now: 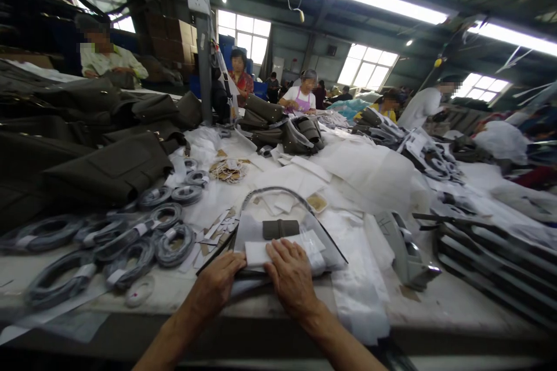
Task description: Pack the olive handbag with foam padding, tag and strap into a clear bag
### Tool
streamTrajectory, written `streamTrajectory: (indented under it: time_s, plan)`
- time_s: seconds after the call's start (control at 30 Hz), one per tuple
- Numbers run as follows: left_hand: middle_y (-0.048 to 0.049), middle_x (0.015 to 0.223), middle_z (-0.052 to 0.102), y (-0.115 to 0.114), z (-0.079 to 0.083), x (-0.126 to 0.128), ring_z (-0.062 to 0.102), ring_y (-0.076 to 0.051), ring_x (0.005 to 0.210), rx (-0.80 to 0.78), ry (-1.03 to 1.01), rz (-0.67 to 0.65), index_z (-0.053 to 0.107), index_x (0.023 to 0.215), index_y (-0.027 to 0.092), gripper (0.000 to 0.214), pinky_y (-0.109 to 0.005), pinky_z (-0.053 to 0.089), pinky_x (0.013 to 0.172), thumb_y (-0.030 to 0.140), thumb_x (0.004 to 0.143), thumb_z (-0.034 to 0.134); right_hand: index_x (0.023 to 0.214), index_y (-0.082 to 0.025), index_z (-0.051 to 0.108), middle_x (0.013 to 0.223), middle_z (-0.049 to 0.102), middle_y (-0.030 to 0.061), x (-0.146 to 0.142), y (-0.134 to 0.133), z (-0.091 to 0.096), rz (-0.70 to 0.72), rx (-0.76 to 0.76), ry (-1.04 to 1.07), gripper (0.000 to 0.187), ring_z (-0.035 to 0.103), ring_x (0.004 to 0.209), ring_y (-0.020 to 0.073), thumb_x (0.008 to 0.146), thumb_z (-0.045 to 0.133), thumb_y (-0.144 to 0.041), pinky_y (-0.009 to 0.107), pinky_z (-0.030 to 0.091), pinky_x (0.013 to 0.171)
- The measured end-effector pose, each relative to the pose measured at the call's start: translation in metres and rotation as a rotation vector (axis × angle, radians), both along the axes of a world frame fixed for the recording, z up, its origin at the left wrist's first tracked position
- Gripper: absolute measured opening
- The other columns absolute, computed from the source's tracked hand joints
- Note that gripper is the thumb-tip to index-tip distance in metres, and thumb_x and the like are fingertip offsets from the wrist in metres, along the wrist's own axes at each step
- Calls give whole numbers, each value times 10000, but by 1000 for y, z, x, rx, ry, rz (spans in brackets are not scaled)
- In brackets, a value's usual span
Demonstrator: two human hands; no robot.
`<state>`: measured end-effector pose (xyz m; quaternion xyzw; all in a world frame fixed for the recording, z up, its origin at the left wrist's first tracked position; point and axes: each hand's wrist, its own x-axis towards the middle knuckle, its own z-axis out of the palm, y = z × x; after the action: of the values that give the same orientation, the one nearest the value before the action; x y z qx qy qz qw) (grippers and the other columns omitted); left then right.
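In front of me on the table lies a dark-trimmed handbag (250, 229), flat, with its curved handle pointing away and thin whitish wrapping over it. A dark strap piece (278, 228) shows through at its middle. Across the near part rests a folded white sheet (256, 253), with clear plastic at its right end. My left hand (220, 281) has its fingers curled at the sheet's left end, seemingly pinching it. My right hand (292, 278) presses down on the sheet with its fingers stretched out flat. The bag's lower part is hidden behind my hands.
Several wrapped coiled straps (174, 243) and a tape roll (140, 291) lie to the left, before stacked dark bags (113, 168). To the right stand a grey tape dispenser (407, 255) and a pile of dark strips (483, 266). Co-workers sit beyond white wrapping sheets (369, 168).
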<state>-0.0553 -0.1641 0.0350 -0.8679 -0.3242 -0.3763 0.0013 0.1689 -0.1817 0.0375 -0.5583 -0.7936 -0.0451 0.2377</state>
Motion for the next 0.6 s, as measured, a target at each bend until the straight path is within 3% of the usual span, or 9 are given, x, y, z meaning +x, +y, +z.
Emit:
streamTrajectory:
  time_s: [0.1,0.2,0.33,0.5,0.6]
  plan:
    - [-52,1097,703,-11,12,2,652,-176,1035,33,71,95,600,1135,211,291,-372,495,1005,142,894,452,1272,-256,594,1288,645,55,-2,0,-7,-16,41,-28,339,538,1218,273,944,552,-334,485,331,1067]
    - [-97,1300,616,-16,14,8,543,-244,1242,111,201,106,517,1322,198,424,-429,453,1051,246,901,540,1265,-256,596,1294,642,51,-4,1,-11,-34,48,-21,325,529,1227,273,951,537,-317,494,316,1076]
    - [-99,1280,636,-14,-8,16,568,-215,1215,241,224,84,515,1333,162,401,-372,480,1014,173,934,482,1303,-233,571,1351,602,64,-2,-2,-11,-13,24,-11,376,496,1268,295,946,534,-349,512,303,1090]
    - [-59,1233,666,-11,-27,14,583,-197,1186,313,199,133,556,1300,198,370,-332,454,1024,169,936,493,1481,-206,349,1493,449,90,13,-11,-5,187,-22,-83,740,329,1408,311,865,590,-536,553,216,1157]
    - [-39,1172,692,-1,-35,9,617,-176,1105,416,204,106,579,1276,202,379,-293,456,979,166,943,402,1514,-190,262,1524,403,87,15,-10,-10,212,-20,-104,764,300,1427,292,879,560,-491,557,210,1166]
